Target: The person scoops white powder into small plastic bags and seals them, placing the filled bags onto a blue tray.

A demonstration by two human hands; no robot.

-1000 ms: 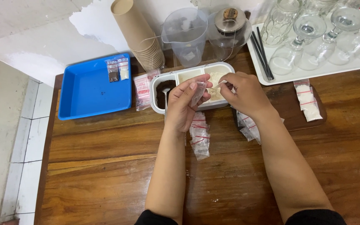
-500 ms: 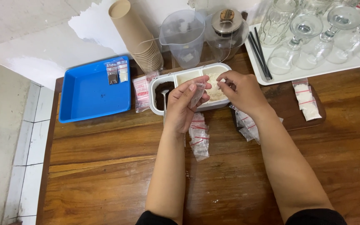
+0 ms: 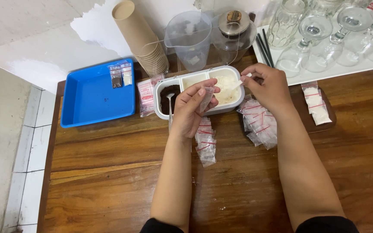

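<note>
My left hand (image 3: 191, 110) pinches a small clear zip bag (image 3: 206, 97) open over a white three-part container (image 3: 234, 103). My right hand (image 3: 268, 86) grips a small white spoon (image 3: 238, 83) whose tip dips into the white powder in the right compartment. The left compartment holds dark powder and another spoon (image 3: 169, 105). A pile of empty zip bags (image 3: 205, 140) lies under my left hand, and more bags (image 3: 260, 123) lie under my right wrist.
A blue tray (image 3: 91, 101) with two small filled bags sits at the left. Stacked paper cups (image 3: 145, 43), a clear jug (image 3: 189, 36), a lidded jar (image 3: 234, 30) and a white tray of glasses (image 3: 324, 34) line the back. Filled bags (image 3: 317, 102) rest on a brown board.
My right hand has moved the spoon from beside the bag back into the white powder compartment. My left hand keeps holding the bag, lifted slightly.
</note>
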